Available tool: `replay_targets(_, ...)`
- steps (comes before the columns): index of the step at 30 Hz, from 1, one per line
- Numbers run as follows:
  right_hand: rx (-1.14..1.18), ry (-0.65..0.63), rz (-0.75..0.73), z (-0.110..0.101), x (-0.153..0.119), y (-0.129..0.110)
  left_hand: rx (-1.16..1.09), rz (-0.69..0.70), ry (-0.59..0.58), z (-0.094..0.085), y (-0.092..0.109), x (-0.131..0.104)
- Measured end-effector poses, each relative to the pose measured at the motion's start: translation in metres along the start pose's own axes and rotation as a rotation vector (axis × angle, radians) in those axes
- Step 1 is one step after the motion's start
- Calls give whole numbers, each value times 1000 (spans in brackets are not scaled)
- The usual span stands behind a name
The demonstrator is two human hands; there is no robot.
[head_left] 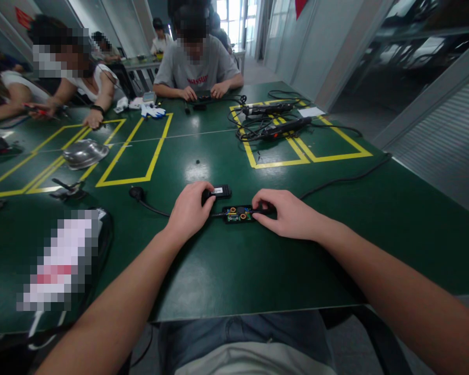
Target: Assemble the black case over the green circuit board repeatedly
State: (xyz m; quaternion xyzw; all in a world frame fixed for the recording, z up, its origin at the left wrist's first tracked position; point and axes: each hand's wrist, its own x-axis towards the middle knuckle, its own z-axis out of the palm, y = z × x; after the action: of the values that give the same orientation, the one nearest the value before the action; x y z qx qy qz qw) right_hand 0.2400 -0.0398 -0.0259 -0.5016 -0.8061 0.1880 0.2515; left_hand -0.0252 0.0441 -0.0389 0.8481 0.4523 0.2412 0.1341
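Observation:
A small open black case [238, 221] lies on the green table in front of me, its circuit board with copper-coloured coils [243, 216] facing up. Just behind it is a black ribbed cover [225, 191] with a white label. My left hand [191, 208] has its thumb and fingers closed around the left end of that cover. At the right end of the case, my right hand [279, 211] pinches the black cable [262, 211]. From the left end a cord runs under my left hand to a black plug [136, 194].
A pixelated pinkish-white object [62, 255] lies at left, near a metal bowl [85, 153] and a dark clamp-like tool [68, 190]. Black corded tools [285, 125] lie at back right inside yellow tape [281, 164]. A co-worker [197, 67] sits opposite; others sit at left.

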Motion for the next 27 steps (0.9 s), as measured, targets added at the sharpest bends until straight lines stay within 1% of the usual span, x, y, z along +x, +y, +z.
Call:
replay_targets(4, 1, 2, 13, -1, 0, 0, 29, 68, 156, -4, 0, -2)
replay_targets(5, -3, 2, 14, -1, 0, 0, 25, 101, 165, -6, 0, -2)
replay_targets(6, -7, 4, 14, -2, 0, 1, 9, 140, 143, -9, 1, -2)
replay_targets(7, -8, 3, 15, -2, 0, 2, -16, 179, 92, -12, 1, -3)
replay_targets(9, -2, -8, 23, -3, 0, 3, -65, 230, -58, -17, 2, -4)
replay_targets(11, 11, -30, 41, -4, 0, 4, -81, 239, -187, -20, 3, -7)
replay_targets(12, 14, -41, 52, -4, 1, 3, -75, 236, -225, -20, 4, -8)
replay_targets(19, 0, -97, 155, -3, 1, -3, -26, 203, -319, -18, 15, -9)
replay_targets(27, 20, -88, 148, -4, 0, -5, 57, 186, -377, -23, 21, -12)
